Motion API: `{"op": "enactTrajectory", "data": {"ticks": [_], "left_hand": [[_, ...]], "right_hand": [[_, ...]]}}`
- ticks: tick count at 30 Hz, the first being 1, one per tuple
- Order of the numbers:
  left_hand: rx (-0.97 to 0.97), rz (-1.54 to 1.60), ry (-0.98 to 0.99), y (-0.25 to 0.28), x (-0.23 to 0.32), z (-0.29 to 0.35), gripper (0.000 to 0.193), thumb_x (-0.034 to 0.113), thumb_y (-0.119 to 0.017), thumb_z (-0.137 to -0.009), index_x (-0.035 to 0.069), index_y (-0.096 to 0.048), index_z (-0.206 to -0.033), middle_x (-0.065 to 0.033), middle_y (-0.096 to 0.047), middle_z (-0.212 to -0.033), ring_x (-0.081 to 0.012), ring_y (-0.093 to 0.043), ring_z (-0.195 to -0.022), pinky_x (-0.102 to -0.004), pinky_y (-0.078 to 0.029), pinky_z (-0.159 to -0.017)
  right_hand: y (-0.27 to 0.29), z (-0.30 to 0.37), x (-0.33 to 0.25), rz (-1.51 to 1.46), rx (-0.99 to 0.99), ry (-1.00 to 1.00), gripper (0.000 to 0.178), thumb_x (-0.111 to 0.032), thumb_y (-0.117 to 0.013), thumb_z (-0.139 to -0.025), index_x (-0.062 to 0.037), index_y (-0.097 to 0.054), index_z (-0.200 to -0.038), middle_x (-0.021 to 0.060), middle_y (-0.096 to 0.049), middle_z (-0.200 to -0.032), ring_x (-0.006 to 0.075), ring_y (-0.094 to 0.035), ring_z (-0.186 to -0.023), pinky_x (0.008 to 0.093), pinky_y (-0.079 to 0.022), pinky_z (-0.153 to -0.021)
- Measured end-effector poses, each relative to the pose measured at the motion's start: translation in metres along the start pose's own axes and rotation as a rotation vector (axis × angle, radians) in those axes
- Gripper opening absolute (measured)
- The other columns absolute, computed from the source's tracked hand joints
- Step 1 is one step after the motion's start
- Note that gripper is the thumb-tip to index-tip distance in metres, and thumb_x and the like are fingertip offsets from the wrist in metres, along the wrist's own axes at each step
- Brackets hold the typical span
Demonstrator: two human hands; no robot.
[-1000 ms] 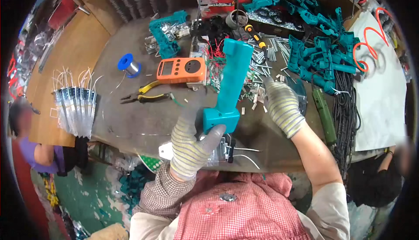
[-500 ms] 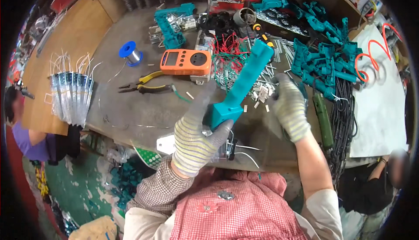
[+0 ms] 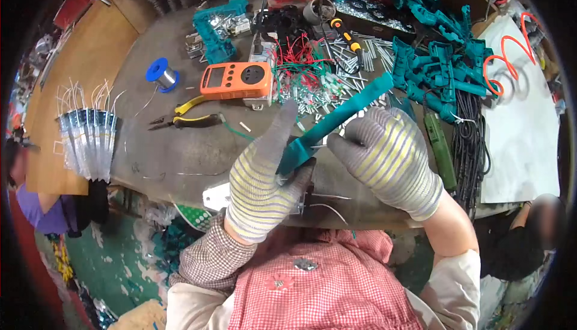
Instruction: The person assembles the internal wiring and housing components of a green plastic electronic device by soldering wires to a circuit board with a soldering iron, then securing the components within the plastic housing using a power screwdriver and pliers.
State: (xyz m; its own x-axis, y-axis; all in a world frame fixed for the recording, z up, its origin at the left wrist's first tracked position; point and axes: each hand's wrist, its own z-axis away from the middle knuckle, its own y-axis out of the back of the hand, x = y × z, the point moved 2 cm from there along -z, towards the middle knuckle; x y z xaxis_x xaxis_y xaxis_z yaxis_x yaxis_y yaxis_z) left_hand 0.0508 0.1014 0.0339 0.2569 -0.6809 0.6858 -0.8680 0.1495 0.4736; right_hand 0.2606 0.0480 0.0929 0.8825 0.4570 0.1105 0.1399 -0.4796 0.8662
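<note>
My left hand (image 3: pixel 258 186), in a striped knit glove, grips a teal plastic tool housing (image 3: pixel 345 115) by its wider near end. The housing's long narrow part slants away to the upper right, tilted edge-on. Just right of it is my right hand (image 3: pixel 393 162), also gloved, with thumb and fingers curled together near the housing's underside. Whatever may be between those fingertips is hidden. Below my left hand, a white tag-like plate (image 3: pixel 216 198) shows at the table edge. White wires (image 3: pixel 329 208) stick out to the right of that hand.
An orange meter (image 3: pixel 237 79), yellow-handled pliers (image 3: pixel 187 117) and a blue solder spool (image 3: pixel 161 75) lie at left. Behind are red and green wires (image 3: pixel 300 57) and a screwdriver (image 3: pixel 347 34). Teal housings (image 3: pixel 442 69) and black cables (image 3: pixel 469 156) crowd the right. Bagged parts (image 3: pixel 90 141) sit far left.
The housing has turned edge-on and tipped lower to the right in my left hand. My right hand has come left, up to the housing, with its fingers curled. The view has shifted slightly.
</note>
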Motion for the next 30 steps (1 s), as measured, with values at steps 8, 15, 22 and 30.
{"op": "enactTrajectory", "data": {"ticks": [8, 15, 22, 30], "left_hand": [[-0.107, 0.154, 0.19, -0.003, 0.001, 0.002, 0.095, -0.001, -0.084, -0.083, 0.005, -0.043, -0.168, -0.0116, -0.077, -0.113, -0.027, -0.076, -0.1, -0.0377, -0.059, -0.091], [0.078, 1.01, 0.41, -0.022, -0.015, 0.009, 0.087, -0.004, -0.082, -0.09, -0.003, -0.039, -0.166, -0.0163, -0.074, -0.124, -0.0236, -0.074, -0.115, -0.037, -0.057, -0.101], [0.103, 0.781, 0.319, -0.023, -0.021, 0.013, 0.088, 0.004, -0.081, -0.09, -0.001, -0.039, -0.168, -0.0158, -0.073, -0.124, -0.0221, -0.072, -0.115, -0.036, -0.057, -0.099], [0.043, 0.717, 0.414, -0.02, -0.018, 0.023, 0.086, 0.001, -0.081, -0.089, 0.0, -0.043, -0.166, -0.0132, -0.074, -0.118, -0.0213, -0.073, -0.111, -0.0368, -0.057, -0.101]], "right_hand": [[0.007, -0.017, -0.011, -0.002, 0.117, 0.253, 0.012, -0.025, -0.068, -0.077, -0.0138, -0.067, -0.082, 0.0026, -0.058, -0.089, 0.0231, -0.064, -0.088, 0.0397, -0.052, -0.069], [0.003, 0.007, -0.004, -0.834, 0.514, -0.37, 0.024, 0.006, -0.074, -0.096, -0.0033, -0.071, -0.118, 0.0094, -0.076, -0.11, 0.0187, -0.074, -0.089, 0.0335, -0.061, -0.083], [-0.017, 0.018, 0.008, -1.256, 0.561, -0.555, 0.036, 0.011, -0.072, -0.097, -0.0037, -0.064, -0.129, 0.0074, -0.073, -0.116, 0.0146, -0.074, -0.1, 0.031, -0.061, -0.093], [0.001, 0.022, 0.018, -0.807, 0.301, -0.311, 0.045, 0.009, -0.076, -0.095, -0.0019, -0.06, -0.135, 0.0099, -0.07, -0.119, 0.0197, -0.075, -0.103, 0.036, -0.062, -0.093]]}}
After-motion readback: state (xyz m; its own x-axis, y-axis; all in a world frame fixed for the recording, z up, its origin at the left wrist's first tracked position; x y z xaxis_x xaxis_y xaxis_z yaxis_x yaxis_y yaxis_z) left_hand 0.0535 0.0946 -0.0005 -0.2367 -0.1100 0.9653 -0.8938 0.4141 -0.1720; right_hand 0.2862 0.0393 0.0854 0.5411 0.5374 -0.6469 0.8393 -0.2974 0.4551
